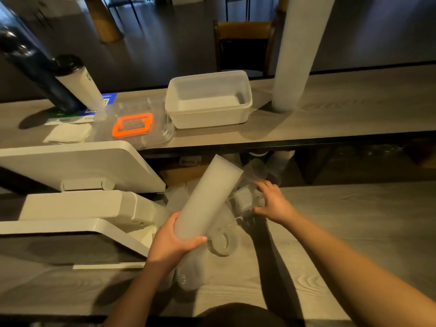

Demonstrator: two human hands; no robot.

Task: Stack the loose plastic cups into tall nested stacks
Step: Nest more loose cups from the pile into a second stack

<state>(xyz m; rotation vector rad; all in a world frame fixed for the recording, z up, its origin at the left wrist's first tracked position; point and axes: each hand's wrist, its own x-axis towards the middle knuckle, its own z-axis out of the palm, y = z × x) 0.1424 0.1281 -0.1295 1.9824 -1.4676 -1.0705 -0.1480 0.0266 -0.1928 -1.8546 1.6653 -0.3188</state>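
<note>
Already the left hand (172, 241) is wrapping fingers and thumb round the lower end of a long nested stack (207, 199), which is leaning up and away over the desk (330, 232); that grip is sitting far from the stack's upper end, so the free end may be swaying or sagging, and a slack squeeze on smooth plastic could be letting the column slip or come apart; the right hand (271, 204) is curling round a ribbed loose cup (244, 200) lying just beside the stack, among other clear cups (221, 241) heaped on the desk (their edges are hard to separate, being transparent); pulling one out could be dragging neighbours along or rolling them off toward the gap behind; feeding the cup in askew risks jamming it on the rim; further out, a finished tall stack (299, 55) is standing on the raised counter (354, 109) next to a white tub (210, 114), well clear of both hands.
</note>
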